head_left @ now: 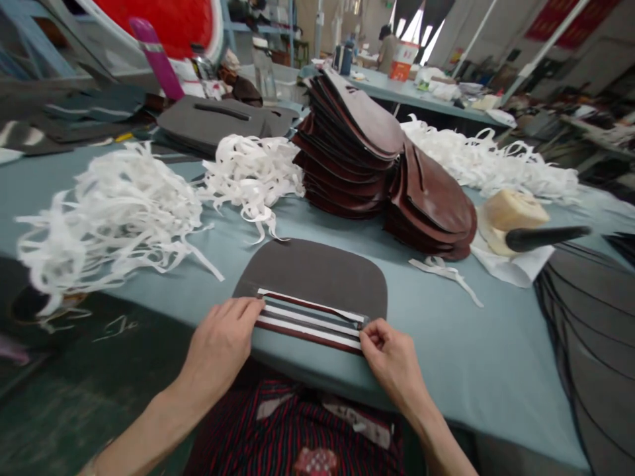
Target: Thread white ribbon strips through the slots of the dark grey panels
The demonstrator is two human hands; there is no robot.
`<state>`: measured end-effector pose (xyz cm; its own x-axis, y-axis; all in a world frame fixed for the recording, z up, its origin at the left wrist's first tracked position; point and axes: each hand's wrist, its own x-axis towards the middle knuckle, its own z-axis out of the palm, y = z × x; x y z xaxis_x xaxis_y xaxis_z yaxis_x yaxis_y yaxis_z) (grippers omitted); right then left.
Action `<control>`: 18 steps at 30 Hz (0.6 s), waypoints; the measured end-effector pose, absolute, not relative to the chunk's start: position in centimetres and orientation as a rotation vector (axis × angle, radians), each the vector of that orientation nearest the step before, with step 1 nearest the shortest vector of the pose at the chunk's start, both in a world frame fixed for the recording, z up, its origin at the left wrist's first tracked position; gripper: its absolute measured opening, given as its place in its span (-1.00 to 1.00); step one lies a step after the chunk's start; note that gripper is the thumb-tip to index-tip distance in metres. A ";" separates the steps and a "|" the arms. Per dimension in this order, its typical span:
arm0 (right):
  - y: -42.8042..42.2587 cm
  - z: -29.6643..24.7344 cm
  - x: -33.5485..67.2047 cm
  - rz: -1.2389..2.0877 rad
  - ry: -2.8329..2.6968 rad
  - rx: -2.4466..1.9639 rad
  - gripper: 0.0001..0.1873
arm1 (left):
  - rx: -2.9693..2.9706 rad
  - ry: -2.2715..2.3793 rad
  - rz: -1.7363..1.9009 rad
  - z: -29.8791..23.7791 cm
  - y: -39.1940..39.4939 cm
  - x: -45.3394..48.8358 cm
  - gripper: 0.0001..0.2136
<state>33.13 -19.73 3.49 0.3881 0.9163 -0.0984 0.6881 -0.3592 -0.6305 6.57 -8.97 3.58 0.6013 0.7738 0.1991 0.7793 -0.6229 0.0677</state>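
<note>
- Workshop floor behind, seen from the head camera: a person (388, 51) sits far back near another bench, and a purple bottle (159, 63) leans up at the far left.
- Pale blue-green covering on the table (471, 377), and it's busy: one heap of white ribbon (129, 211) on the left, a smaller heap (251, 165) just beside it.
- Centre-back, brown leather-like pieces rise in a tall stack (342, 152), a lower stack (436, 198) right up against it.
- Over to the right, a yellowish block (516, 208) with a black handle (548, 238) beside it, and a short white scrap (446, 268) nearer in.
- Now the action: a dark grey panel (312, 268) lies flat at the near table edge, white strips (312, 318) running along its near side, around a long slot.
- Left hand (218, 337) at the strips' left end, fingers together and touching; thumb hidden, so can't tell whether it grips.
- Right hand (394, 354) at the other end, thumb and forefinger pinching the panel's near-right corner, remaining fingers curled.
</note>
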 end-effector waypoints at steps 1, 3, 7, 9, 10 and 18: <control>-19.7 3.5 33.1 0.601 -1.373 -2.159 -0.82 | -2.799 -1.301 -0.302 3.4 -9.3 6.4 -0.66; -19.7 3.5 33.0 0.584 -1.363 -2.171 -0.83 | -2.800 -1.219 -0.227 3.2 -9.9 6.1 -0.53; -19.6 3.7 32.8 0.536 -1.353 -2.226 -0.86 | -2.708 -1.178 -0.058 3.2 -11.0 6.3 -0.34; -19.5 3.8 32.7 0.519 -1.359 -2.250 -0.87 | -2.671 -1.172 -0.021 3.3 -11.3 6.6 -0.33; -19.4 3.8 32.7 0.512 -1.364 -2.262 -0.87 | -2.662 -1.167 -0.010 3.3 -11.5 6.8 -0.34; -19.7 3.3 31.9 0.236 -1.549 -2.337 -0.90 | -2.705 -1.210 -0.085 2.6 -12.1 8.0 -0.45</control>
<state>31.90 -19.74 3.29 0.3959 0.9173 0.0418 0.8633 -0.3563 -0.3575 7.96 -12.08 2.63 0.6677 0.7341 0.1237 0.7442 -0.6537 -0.1372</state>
